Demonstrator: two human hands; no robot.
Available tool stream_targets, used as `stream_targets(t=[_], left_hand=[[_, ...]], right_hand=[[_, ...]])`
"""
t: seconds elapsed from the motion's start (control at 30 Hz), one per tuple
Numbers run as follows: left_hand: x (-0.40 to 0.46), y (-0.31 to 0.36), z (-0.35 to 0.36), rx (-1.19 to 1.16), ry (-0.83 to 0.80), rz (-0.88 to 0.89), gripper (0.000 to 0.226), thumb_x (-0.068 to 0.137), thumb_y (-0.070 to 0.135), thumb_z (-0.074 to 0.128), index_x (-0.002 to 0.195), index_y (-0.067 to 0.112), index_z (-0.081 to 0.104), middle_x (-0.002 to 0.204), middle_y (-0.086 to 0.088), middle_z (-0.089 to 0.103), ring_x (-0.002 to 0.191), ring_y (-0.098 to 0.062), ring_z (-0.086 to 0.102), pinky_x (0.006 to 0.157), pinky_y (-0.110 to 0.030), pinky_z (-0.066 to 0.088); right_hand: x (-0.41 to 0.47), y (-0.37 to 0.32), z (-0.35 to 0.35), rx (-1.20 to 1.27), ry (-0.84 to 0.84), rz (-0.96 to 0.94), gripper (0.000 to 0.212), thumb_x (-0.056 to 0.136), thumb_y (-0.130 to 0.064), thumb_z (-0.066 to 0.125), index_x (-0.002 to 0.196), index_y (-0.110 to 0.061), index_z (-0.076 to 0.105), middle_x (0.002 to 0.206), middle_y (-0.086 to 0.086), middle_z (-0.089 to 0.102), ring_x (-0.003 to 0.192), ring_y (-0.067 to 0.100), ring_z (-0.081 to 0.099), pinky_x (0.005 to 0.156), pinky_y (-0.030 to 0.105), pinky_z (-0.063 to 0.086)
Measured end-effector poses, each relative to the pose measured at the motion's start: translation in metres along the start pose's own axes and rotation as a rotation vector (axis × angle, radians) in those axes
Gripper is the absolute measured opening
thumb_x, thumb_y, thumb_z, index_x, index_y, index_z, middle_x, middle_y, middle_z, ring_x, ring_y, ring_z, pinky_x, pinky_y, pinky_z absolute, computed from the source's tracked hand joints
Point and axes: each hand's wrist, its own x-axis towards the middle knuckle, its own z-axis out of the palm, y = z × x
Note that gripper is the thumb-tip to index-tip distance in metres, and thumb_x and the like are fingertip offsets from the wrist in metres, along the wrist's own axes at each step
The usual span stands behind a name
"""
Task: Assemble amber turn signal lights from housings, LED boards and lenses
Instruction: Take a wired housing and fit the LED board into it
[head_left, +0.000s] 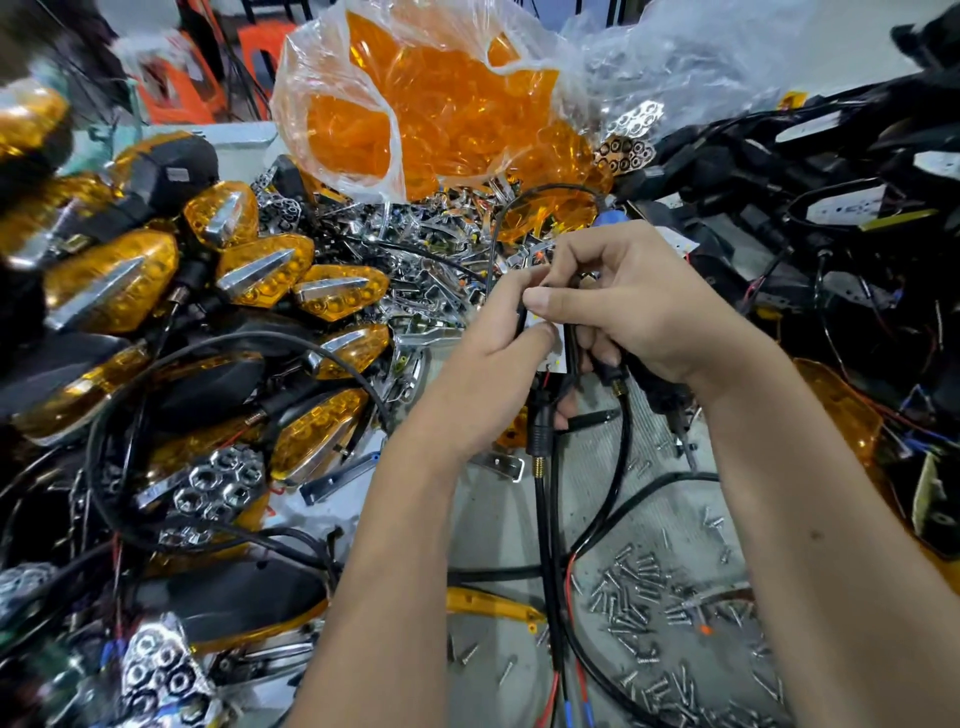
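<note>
Finished lights (114, 283), amber lenses over black housings, lie heaped at far left on the counter (498, 525), their black cables looping down among chrome reflectors (218, 486). Further right and behind sits a clear bag of lenses (415, 104), with a drift of chrome trim pieces (415, 244) spilling below it. At centre, both hands meet over a small white LED board (551, 345): the left hand (498, 364) pinches its edge between thumb and fingers, and the right hand (639, 306) curls over it from above, thumb pressed near the board's top, with a black stem and its cable (543, 499) hanging below the grip. Whether a housing is cupped under the fingers cannot be told. Loose screws (644, 587) scatter over the counter to the lower right, and a tangle of black housings and wires (810, 171) fills the far right. The board looks about to be seated or its leads dressed. Risks, as I judge them: the thin red wires could snag or get nipped under the board, the board could go in skewed, or it could slip into the chrome clutter and be hard to find.
</note>
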Motion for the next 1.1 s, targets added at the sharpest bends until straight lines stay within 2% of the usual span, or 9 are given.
stream_targets(t=[0.07,0.2,0.4,0.6,0.7,0.83,0.93,1.0,1.1], left_hand=[[0.001,0.0,0.002,0.04,0.011,0.008,0.035,0.107,0.003,0.036,0.137,0.015,0.049,0.099,-0.007,0.065,0.077,-0.022,0.062,0.061,-0.041,0.056],[0.001,0.002,0.007,-0.002,0.0,-0.005,0.022,0.107,0.003,0.033,0.118,0.002,0.052,0.085,-0.005,0.067,0.062,-0.019,0.06,0.051,-0.036,0.051],[0.002,0.002,0.008,-0.049,0.003,-0.033,0.021,0.107,0.005,0.033,0.106,0.006,0.054,0.077,0.002,0.067,0.064,-0.026,0.057,0.05,-0.032,0.048],[0.001,0.002,0.003,-0.065,0.027,-0.037,0.02,0.107,0.005,0.034,0.112,0.0,0.053,0.075,-0.004,0.063,0.053,-0.018,0.054,0.045,-0.03,0.045],[0.001,0.004,0.004,-0.045,0.038,-0.05,0.021,0.107,0.005,0.033,0.111,-0.002,0.053,0.084,-0.013,0.062,0.054,-0.021,0.053,0.047,-0.031,0.045],[0.002,0.002,0.0,-0.058,0.039,-0.101,0.021,0.104,0.007,0.036,0.108,0.003,0.056,0.083,-0.013,0.061,0.055,-0.021,0.058,0.048,-0.033,0.049],[0.002,0.0,-0.002,-0.113,0.027,-0.128,0.029,0.091,0.014,0.04,0.11,0.003,0.058,0.077,-0.009,0.063,0.055,-0.024,0.06,0.049,-0.033,0.051],[0.001,0.001,-0.004,-0.167,0.011,-0.132,0.038,0.08,0.015,0.04,0.109,-0.003,0.057,0.077,-0.014,0.062,0.056,-0.029,0.058,0.051,-0.034,0.051],[0.001,0.005,-0.004,-0.191,0.017,-0.122,0.036,0.092,0.005,0.035,0.117,-0.008,0.056,0.083,-0.022,0.06,0.062,-0.031,0.055,0.054,-0.034,0.05]], right_hand=[[-0.001,-0.001,-0.002,0.006,-0.019,0.006,0.024,0.092,-0.01,0.077,0.074,-0.004,0.061,0.052,0.0,0.057,0.032,0.015,0.05,0.034,0.02,0.039],[-0.002,-0.005,-0.006,0.013,-0.03,0.009,0.025,0.091,-0.01,0.078,0.072,-0.007,0.062,0.051,-0.001,0.06,0.033,0.015,0.053,0.035,0.021,0.042],[-0.002,-0.009,-0.006,-0.012,-0.022,0.015,0.024,0.089,-0.017,0.08,0.071,-0.01,0.066,0.051,0.007,0.061,0.036,0.018,0.055,0.038,0.022,0.044],[-0.001,-0.009,-0.008,-0.015,-0.076,0.054,0.014,0.092,-0.007,0.076,0.082,-0.002,0.068,0.058,0.008,0.064,0.046,0.021,0.061,0.047,0.025,0.053],[0.0,-0.009,-0.006,-0.037,-0.06,0.057,0.015,0.092,-0.004,0.076,0.079,-0.006,0.068,0.057,0.008,0.063,0.046,0.023,0.06,0.046,0.025,0.051],[0.001,-0.01,-0.004,-0.03,-0.044,0.076,0.017,0.089,0.0,0.076,0.076,-0.006,0.067,0.058,0.005,0.062,0.045,0.019,0.059,0.043,0.024,0.05],[0.002,-0.011,-0.003,-0.029,-0.042,0.102,0.016,0.088,0.002,0.076,0.077,-0.003,0.066,0.057,0.005,0.061,0.045,0.018,0.059,0.043,0.024,0.05],[0.002,-0.012,-0.003,-0.031,-0.042,0.114,0.014,0.088,0.003,0.076,0.078,0.0,0.066,0.055,0.005,0.061,0.044,0.017,0.059,0.043,0.023,0.05],[0.002,-0.015,-0.003,-0.047,-0.041,0.111,0.014,0.088,0.004,0.076,0.078,0.002,0.066,0.054,0.004,0.061,0.043,0.017,0.06,0.043,0.023,0.051]])
